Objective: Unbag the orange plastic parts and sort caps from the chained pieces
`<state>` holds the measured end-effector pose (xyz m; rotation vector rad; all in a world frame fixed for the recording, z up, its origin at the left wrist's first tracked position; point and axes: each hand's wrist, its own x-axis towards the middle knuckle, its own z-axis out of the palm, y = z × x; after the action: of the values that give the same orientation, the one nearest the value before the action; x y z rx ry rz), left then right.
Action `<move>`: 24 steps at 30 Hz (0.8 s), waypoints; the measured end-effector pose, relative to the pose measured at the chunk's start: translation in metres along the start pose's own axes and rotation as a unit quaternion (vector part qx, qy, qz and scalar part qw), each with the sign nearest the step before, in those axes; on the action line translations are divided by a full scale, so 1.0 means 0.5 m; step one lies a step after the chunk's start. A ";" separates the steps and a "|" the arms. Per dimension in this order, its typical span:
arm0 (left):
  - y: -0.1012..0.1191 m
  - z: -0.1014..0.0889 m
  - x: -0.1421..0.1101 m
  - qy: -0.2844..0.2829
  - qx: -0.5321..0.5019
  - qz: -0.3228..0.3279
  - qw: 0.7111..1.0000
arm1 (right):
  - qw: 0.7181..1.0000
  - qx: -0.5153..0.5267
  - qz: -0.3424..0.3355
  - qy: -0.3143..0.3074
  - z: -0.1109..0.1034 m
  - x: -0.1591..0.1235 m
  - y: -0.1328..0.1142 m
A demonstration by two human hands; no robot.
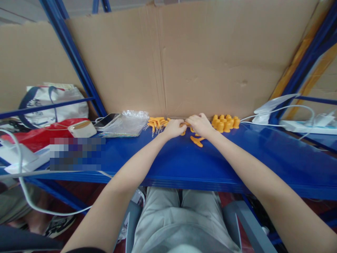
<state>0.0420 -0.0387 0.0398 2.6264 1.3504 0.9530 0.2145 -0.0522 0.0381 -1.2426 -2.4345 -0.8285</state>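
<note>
At the back of the blue shelf, my left hand and my right hand meet, fingers closed on a small orange corkscrew part. Fingers hide most of it. Left of my hands lies a pile of corkscrews with orange handles and metal spirals. A loose orange handle lies just below my right hand, with other orange parts partly hidden behind the wrist. To the right, several orange flared plastic bodies stand upright in a tight group.
The blue shelf top stretches to both sides, backed by a cardboard wall. Plastic bags, a phone and a white-and-tan box lie left. White cables and a power strip are at right.
</note>
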 end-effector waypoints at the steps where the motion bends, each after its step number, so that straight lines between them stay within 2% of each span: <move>1: 0.002 -0.002 0.002 -0.010 -0.063 -0.026 0.998 | 1.000 -0.008 -0.001 0.014 -0.001 0.000 0.001; 3: 0.006 -0.007 0.004 -0.030 -0.194 -0.073 0.978 | 0.999 -0.020 -0.007 0.042 -0.004 0.000 0.003; 6: 0.012 -0.016 0.002 -0.052 -0.351 -0.122 0.927 | 0.997 -0.022 -0.001 0.077 -0.004 -0.002 0.014; 8: 0.012 -0.020 0.000 -0.076 -0.403 -0.152 0.899 | 0.996 -0.015 0.030 0.088 0.001 -0.008 0.033; 10: 0.008 -0.023 0.001 -0.091 -0.421 -0.179 0.885 | 0.993 -0.004 0.080 0.090 0.009 -0.019 0.060; 12: 0.000 -0.024 0.003 -0.064 -0.414 -0.188 0.888 | 0.986 0.007 0.139 0.096 0.016 -0.032 0.093; 14: -0.010 -0.025 0.007 -0.013 -0.396 -0.188 0.899 | 0.969 0.015 0.216 0.119 0.019 -0.045 0.125; 19: -0.028 -0.024 0.013 0.069 -0.374 -0.185 0.906 | 0.895 0.036 0.415 0.158 0.020 -0.074 0.189; 24: -0.034 -0.022 0.016 0.111 -0.377 -0.212 0.895 | 0.832 0.054 0.525 0.174 0.046 -0.120 0.232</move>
<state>0.0274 -0.0247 0.0477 1.6141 1.1767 1.3671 0.3437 -0.0231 0.0323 -1.8463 -1.1593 -0.4806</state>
